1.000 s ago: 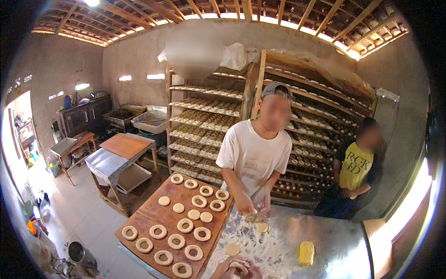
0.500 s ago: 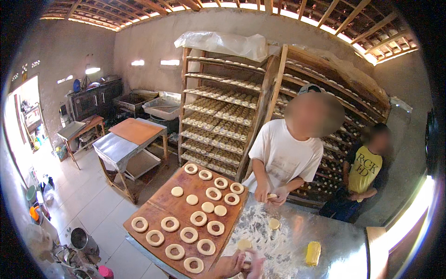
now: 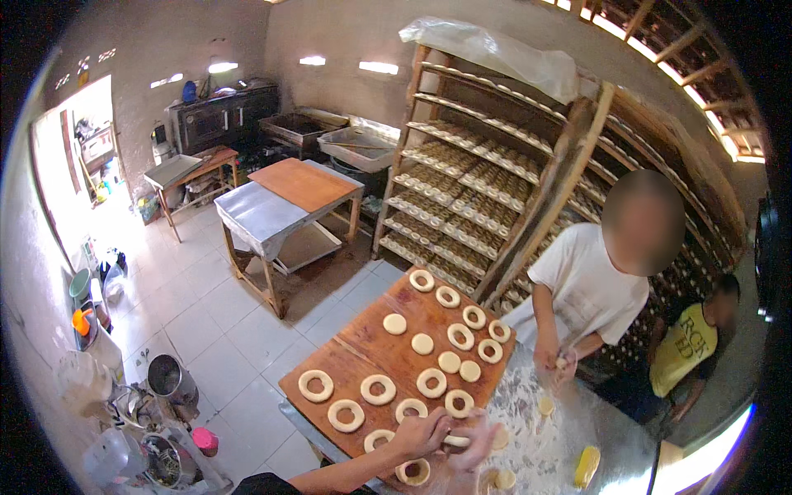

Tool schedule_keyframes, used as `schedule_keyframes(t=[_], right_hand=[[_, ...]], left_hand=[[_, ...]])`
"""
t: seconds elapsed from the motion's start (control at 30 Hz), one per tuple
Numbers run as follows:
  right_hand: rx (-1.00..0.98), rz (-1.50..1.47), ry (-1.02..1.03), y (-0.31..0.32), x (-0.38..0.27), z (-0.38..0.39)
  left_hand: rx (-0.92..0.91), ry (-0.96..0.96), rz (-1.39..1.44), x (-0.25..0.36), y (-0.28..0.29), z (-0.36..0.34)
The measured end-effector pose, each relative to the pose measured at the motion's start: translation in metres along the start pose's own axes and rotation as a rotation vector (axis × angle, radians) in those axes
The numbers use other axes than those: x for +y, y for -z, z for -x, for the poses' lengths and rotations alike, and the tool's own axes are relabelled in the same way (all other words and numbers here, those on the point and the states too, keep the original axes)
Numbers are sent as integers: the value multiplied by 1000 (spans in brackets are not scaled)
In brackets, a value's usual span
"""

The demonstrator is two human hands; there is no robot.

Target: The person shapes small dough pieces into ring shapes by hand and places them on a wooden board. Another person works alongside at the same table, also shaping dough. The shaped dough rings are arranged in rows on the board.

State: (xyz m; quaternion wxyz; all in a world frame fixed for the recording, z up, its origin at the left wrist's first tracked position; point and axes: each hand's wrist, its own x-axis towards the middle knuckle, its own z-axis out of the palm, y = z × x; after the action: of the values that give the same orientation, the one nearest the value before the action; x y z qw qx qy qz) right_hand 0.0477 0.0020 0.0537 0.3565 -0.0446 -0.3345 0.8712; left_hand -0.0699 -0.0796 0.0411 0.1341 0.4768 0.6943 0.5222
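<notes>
Both my hands are low in the centre at the wooden board's right edge. My left hand [image 3: 421, 435] grips a pale dough piece [image 3: 456, 440]. My right hand [image 3: 473, 454] is beside it, smeared by motion, its grip unclear. The wooden board [image 3: 334, 367] carries several dough rings [image 3: 378, 388] and several flat discs [image 3: 422, 344]. Right of the board, the floured metal worktop [image 3: 536, 445] holds a few dough discs [image 3: 545, 406] and a yellow block [image 3: 587, 466].
A co-worker in white [image 3: 582, 280] holds something small across the worktop; a person in yellow [image 3: 685, 346] is behind, right. Racks of dough [image 3: 462, 190] stand behind. A side table [image 3: 247, 219] is further back left. Pots and containers [image 3: 169, 384] stand at lower left.
The view has swung left and down, so the room appears shifted rightward. My hands have moved up beside the board's edge with the dough. The white-shirted co-worker's hands remain together.
</notes>
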Motion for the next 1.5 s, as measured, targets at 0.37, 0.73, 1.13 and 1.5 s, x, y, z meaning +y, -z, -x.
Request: schedule_keyframes(t=[0.37, 0.73, 1.13, 1.5], right_hand=[[-166, 1074, 44, -35, 94, -87], [11, 696, -380, -68, 165, -174], [-168, 2064, -427, -77, 193, -174], [217, 2326, -277, 15, 111, -234]], left_hand=[[12, 5, -173, -53, 96, -27], [106, 428, -87, -98, 163, -82], [-195, 531, -700, -150, 200, -46], [-141, 174, -723, -176, 142, -165]])
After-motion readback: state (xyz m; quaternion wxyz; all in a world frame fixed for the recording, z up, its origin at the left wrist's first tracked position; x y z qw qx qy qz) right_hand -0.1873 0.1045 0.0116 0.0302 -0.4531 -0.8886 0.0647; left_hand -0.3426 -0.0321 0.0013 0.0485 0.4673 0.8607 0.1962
